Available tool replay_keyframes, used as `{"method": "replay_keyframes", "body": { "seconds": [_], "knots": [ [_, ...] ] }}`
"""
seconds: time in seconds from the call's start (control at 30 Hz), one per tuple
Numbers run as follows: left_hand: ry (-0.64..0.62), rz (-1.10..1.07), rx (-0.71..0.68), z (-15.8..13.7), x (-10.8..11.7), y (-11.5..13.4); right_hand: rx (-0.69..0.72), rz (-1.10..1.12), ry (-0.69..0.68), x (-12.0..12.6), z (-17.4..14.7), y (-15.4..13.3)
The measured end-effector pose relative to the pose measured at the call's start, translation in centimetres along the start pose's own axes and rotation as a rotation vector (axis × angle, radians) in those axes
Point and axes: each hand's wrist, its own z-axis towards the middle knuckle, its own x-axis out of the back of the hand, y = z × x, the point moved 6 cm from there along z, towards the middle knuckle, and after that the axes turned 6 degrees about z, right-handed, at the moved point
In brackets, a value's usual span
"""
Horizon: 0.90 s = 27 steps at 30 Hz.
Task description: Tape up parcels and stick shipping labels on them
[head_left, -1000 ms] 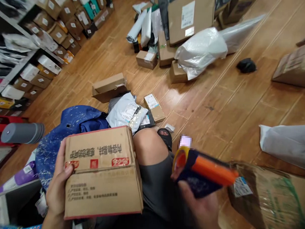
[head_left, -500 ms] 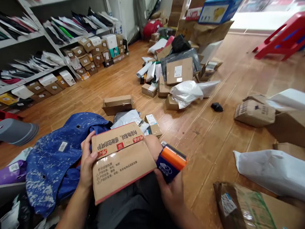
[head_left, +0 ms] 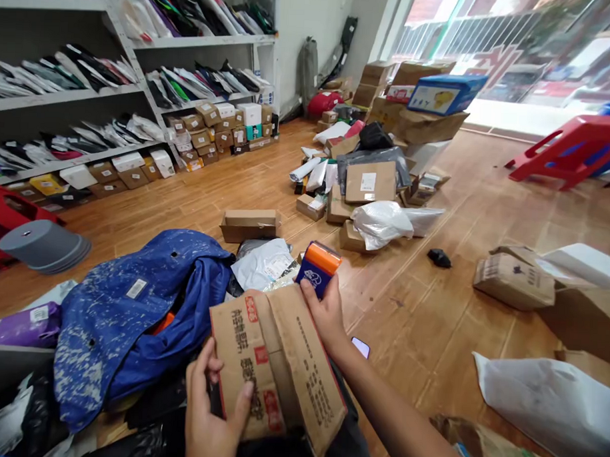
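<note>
A brown cardboard box (head_left: 253, 360) with red and black Chinese print rests over my lap, turned at a slant, its top flaps slightly parted. My left hand (head_left: 216, 399) grips its near left side, thumb on top and fingers at the edge. Beyond the far right corner of the box, my right hand (head_left: 327, 312) is closed around a blue-and-orange block-shaped object (head_left: 318, 265) with a white logo; I cannot make out its kind. The right wrist runs close along the box's right side.
A blue paint-spotted cloth (head_left: 132, 316) lies to my left, near a grey tub (head_left: 44, 246). Ahead are an open carton (head_left: 250, 225), a white mailer bag (head_left: 264, 264) and a parcel pile (head_left: 371, 181). More cartons (head_left: 513, 279) stand right; a phone (head_left: 361, 347) lies beside me.
The box has turned and come nearer my body, its flaps now parted. My right hand has moved the blue-and-orange object up and left, past the box's far side. The view has tilted up.
</note>
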Motion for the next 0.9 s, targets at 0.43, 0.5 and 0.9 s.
{"method": "replay_keyframes", "body": {
  "seconds": [0.43,0.5,0.9],
  "knots": [
    [-0.350,-0.010,-0.151,7.9,-1.4,6.0,-0.142,-0.249,0.006,4.7,-8.9,-1.3],
    [-0.328,0.011,-0.133,6.5,-1.2,5.9,-0.139,-0.308,0.000,5.1,-9.7,-1.3],
    [-0.467,-0.025,-0.226,4.8,-1.0,2.3,0.223,-0.458,-0.179,7.4,-11.7,-1.6]
  ]
}}
